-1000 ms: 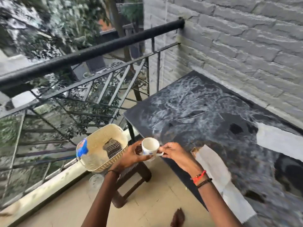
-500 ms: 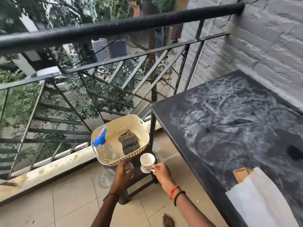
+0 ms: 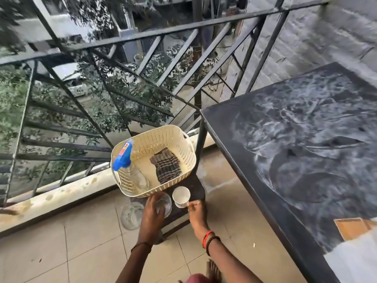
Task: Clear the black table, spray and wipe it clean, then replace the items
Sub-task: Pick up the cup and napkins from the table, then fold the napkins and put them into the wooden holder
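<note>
1. The black table [image 3: 265,152] fills the right side of the frame, its top streaked with whitish smears; a brown item [image 3: 352,227] and something white [image 3: 355,266] lie at its lower right.
2. At lower centre, the right hand [image 3: 196,213] pinches the handle of a white cup [image 3: 181,196] standing on a dark stool [image 3: 195,185].
3. The left hand [image 3: 152,213] wraps around a clear glass [image 3: 164,203]; a second glass [image 3: 131,215] sits just left of it.
4. The cream basket [image 3: 183,150] above them holds a blue-headed spray bottle [image 3: 126,160] and a checked cloth [image 3: 166,165].

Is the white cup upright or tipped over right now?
Upright. The cup stands on the stool with its open mouth facing up, and the right hand is at its handle.
</note>
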{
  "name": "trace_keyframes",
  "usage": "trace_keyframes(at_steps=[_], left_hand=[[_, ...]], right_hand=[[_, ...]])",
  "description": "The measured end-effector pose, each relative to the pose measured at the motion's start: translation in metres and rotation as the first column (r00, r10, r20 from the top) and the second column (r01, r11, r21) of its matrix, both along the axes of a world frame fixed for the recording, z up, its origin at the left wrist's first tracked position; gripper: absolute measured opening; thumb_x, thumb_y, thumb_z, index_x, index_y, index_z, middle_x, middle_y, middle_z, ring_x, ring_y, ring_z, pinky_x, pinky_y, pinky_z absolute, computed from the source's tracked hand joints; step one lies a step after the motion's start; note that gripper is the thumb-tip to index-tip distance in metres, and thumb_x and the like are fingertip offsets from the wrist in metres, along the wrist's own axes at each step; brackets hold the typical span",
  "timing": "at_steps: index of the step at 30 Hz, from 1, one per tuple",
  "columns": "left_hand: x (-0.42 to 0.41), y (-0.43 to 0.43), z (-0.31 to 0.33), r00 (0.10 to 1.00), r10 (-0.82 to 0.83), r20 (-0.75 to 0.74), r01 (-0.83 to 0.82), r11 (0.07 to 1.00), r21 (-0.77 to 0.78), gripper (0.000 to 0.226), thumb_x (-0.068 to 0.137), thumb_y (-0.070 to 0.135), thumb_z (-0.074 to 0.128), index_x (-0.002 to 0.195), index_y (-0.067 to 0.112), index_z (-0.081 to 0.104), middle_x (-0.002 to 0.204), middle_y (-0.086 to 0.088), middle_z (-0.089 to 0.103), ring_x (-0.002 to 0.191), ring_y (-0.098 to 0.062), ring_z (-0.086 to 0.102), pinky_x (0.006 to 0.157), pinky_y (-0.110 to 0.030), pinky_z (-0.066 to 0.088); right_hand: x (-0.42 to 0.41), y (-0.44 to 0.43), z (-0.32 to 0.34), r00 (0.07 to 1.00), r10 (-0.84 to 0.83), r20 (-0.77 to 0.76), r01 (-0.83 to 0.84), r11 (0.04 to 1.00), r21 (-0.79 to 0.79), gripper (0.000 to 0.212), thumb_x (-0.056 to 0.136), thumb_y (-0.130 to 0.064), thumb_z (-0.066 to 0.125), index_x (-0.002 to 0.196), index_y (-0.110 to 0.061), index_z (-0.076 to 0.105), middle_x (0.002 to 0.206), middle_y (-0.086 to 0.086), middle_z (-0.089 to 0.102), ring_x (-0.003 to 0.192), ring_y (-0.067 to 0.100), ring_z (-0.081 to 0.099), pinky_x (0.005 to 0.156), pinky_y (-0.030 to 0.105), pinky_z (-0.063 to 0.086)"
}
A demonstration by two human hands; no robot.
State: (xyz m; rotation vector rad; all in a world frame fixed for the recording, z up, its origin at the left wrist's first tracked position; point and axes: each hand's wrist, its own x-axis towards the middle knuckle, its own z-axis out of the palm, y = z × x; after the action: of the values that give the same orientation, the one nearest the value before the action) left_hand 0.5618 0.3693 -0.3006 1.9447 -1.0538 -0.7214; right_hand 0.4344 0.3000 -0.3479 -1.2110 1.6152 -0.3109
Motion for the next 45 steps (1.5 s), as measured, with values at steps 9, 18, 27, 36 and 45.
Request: trace_keyframes(at_steps=[9, 18, 27, 36, 45], left_hand=[[0.003, -0.004, 0.001, 0.998, 0.003, -0.065, 0.001, 0.998, 0.059, 0.032, 0.091, -0.006, 0.053, 0.112, 0.017, 0.057, 0.116, -0.005, 0.063, 0.108, -0.021, 0.056, 0.091, -0.029, 0.039], [-0.011, -0.008, 0.020, 0.995, -0.017, -0.099, 0.021, 0.999, 0.034, 0.026, 0.090, 0.016, 0.050, 0.114, 0.018, 0.061, 0.115, -0.002, 0.063, 0.106, -0.018, 0.056, 0.090, -0.030, 0.041], [-0.064, -0.052, 0.094, 0.995, -0.081, -0.053, 0.072, 0.987, -0.141, 0.022, 0.095, 0.000, 0.051, 0.113, 0.004, 0.063, 0.110, -0.007, 0.064, 0.101, -0.020, 0.058, 0.088, -0.026, 0.045], [-0.184, -0.089, 0.184, 0.921, -0.379, -0.086, 0.337, 0.888, -0.313, 0.022, 0.095, 0.001, 0.051, 0.110, 0.013, 0.064, 0.107, 0.000, 0.065, 0.098, -0.010, 0.060, 0.083, -0.007, 0.043], [-0.297, -0.085, 0.201, 0.679, -0.733, 0.029, 0.727, 0.667, -0.166, 0.017, 0.094, 0.003, 0.055, 0.108, 0.003, 0.065, 0.104, -0.004, 0.059, 0.095, -0.019, 0.057, 0.084, -0.019, 0.041]], right_hand=[[0.006, 0.004, -0.011, 0.990, -0.065, 0.124, 0.048, 0.990, 0.135, 0.003, 0.094, -0.011, 0.051, 0.094, -0.009, 0.050, 0.093, 0.005, 0.057, 0.094, 0.016, 0.052, 0.082, 0.023, 0.037], [-0.003, 0.001, 0.021, 0.994, -0.034, 0.104, 0.019, 0.990, 0.140, 0.014, 0.092, -0.015, 0.056, 0.099, -0.012, 0.044, 0.101, 0.005, 0.053, 0.097, 0.016, 0.050, 0.082, 0.021, 0.037], [-0.047, 0.019, 0.134, 0.976, -0.092, 0.198, 0.109, 0.991, -0.074, 0.017, 0.089, -0.005, 0.054, 0.101, -0.018, 0.058, 0.101, -0.002, 0.062, 0.095, 0.008, 0.058, 0.079, 0.007, 0.045], [-0.182, 0.047, 0.229, 0.903, -0.236, 0.359, 0.340, 0.903, -0.262, 0.014, 0.076, -0.018, 0.061, 0.087, -0.025, 0.065, 0.084, -0.007, 0.070, 0.088, 0.010, 0.066, 0.084, 0.027, 0.052], [-0.339, 0.080, 0.264, 0.719, -0.564, 0.407, 0.688, 0.661, -0.300, 0.015, 0.072, 0.007, 0.061, 0.075, -0.008, 0.059, 0.058, 0.001, 0.066, 0.054, 0.003, 0.059, 0.057, 0.016, 0.049]])
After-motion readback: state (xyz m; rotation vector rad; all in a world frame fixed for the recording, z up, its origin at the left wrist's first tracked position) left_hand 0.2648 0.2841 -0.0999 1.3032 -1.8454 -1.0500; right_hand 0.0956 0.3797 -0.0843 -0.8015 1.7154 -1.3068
